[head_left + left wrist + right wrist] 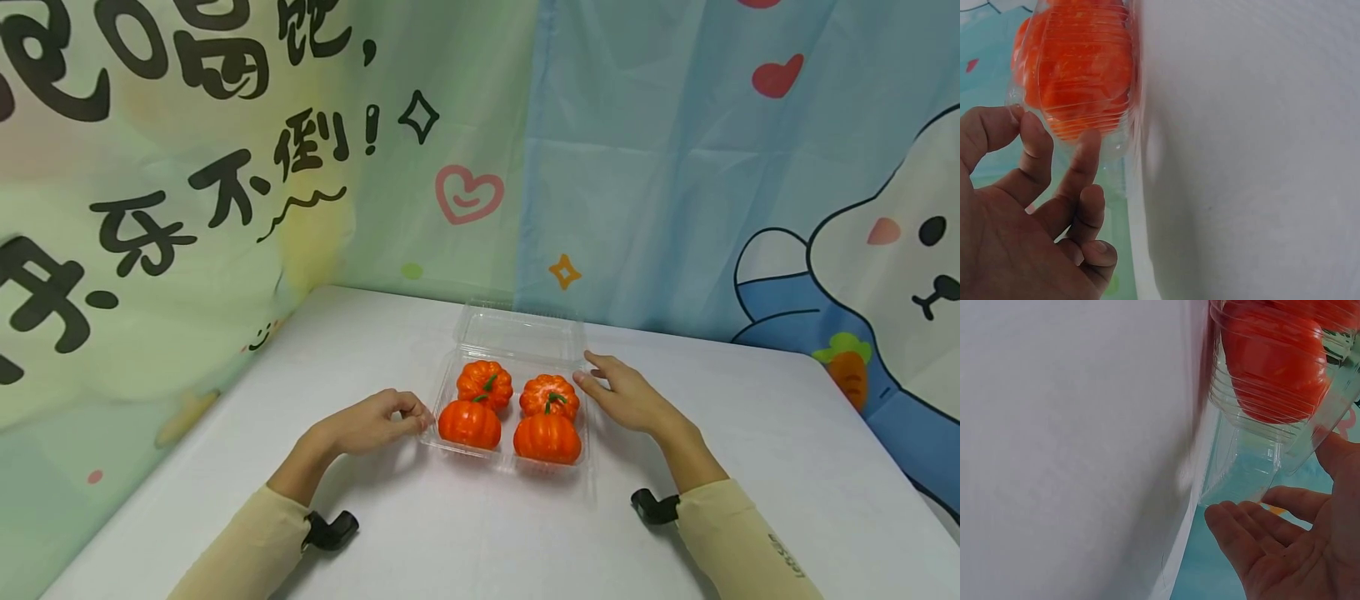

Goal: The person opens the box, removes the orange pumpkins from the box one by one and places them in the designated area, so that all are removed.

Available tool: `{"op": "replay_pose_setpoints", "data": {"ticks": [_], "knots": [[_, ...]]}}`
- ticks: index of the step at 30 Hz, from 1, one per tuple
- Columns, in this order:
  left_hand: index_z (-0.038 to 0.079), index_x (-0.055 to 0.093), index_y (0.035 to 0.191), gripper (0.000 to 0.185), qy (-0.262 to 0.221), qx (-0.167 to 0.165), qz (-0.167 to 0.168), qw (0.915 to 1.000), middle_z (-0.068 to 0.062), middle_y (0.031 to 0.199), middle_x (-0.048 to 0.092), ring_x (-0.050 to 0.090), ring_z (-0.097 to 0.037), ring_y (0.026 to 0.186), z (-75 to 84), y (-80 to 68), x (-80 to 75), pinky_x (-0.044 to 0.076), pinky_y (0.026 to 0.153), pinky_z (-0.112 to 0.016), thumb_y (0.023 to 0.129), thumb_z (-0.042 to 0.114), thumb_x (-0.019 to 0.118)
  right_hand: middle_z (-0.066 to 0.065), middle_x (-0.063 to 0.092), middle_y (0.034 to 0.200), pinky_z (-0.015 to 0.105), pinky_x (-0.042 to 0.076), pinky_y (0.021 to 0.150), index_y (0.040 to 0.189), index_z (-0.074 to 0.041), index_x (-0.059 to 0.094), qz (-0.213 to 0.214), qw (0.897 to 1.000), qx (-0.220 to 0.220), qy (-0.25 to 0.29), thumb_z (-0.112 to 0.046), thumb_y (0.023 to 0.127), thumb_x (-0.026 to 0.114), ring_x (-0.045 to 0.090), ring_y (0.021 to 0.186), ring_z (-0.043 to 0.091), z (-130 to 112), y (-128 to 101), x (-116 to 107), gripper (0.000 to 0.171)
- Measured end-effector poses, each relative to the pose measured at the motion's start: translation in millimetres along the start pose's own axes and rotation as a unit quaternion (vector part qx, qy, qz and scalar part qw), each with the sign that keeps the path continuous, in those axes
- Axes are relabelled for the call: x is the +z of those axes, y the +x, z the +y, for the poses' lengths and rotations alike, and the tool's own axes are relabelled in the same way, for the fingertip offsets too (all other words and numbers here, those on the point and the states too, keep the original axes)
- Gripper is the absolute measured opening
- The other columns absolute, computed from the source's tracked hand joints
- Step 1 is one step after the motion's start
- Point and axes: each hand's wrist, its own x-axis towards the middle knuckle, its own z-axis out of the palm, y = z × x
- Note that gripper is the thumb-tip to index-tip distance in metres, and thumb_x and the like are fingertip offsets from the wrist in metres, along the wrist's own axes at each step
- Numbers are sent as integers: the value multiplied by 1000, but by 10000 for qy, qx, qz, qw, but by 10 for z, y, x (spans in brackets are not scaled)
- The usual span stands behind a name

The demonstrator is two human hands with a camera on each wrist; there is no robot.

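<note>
A clear plastic clamshell box (pixel 465 452) lies on the table with its lid (pixel 521 335) folded back, away from the person. Several small orange pumpkins (pixel 547 439) with green stems sit inside in two columns. At the box's front left corner, the left hand (pixel 382 422) pinches the rim between thumb and index finger; its other fingers are bent below, beside the ribbed wall. On the far right side, the right hand (pixel 628 397) has its fingers extended. Its thumb (pixel 1331 449) touches the box rim, while the index finger (pixel 1294 501) reaches the edge of the lid.
The white table (pixel 360 542) extends around the box on all sides. Behind it hangs a printed cloth backdrop (pixel 637 167), with another patterned cloth along the left. A black wrist camera (pixel 333 531) projects from each sleeve.
</note>
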Motion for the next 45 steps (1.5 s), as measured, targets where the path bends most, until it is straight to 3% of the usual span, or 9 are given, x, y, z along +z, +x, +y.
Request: {"op": "replay_pose_setpoints", "data": {"ticks": [22,32,45], "knots": [[5,72,94,29,-41,-59,0,10000,-7,112,73,62,-22,110,-7,31,-3,46,101,-44,103,18,48,26,38,155,60,45,105,155,0,36,320,9982,-488,-141,-42,107,51,46,136,46,3,-101,-74,66],[6,73,95,29,-96,-92,-12,9999,-6,110,72,61,-23,110,-5,52,-17,45,101,-47,104,16,46,21,36,159,66,31,114,156,-5,38,329,9972,-587,-335,-43,105,56,37,144,44,-113,-153,-142,66],[2,72,100,29,-1,-33,63,10000,-8,111,72,61,-22,109,1,79,-11,45,101,-41,103,16,47,15,39,158,65,32,114,154,-10,44,342,9924,-1111,-396,-37,102,63,37,145,41,-242,-216,-165,61]]}}
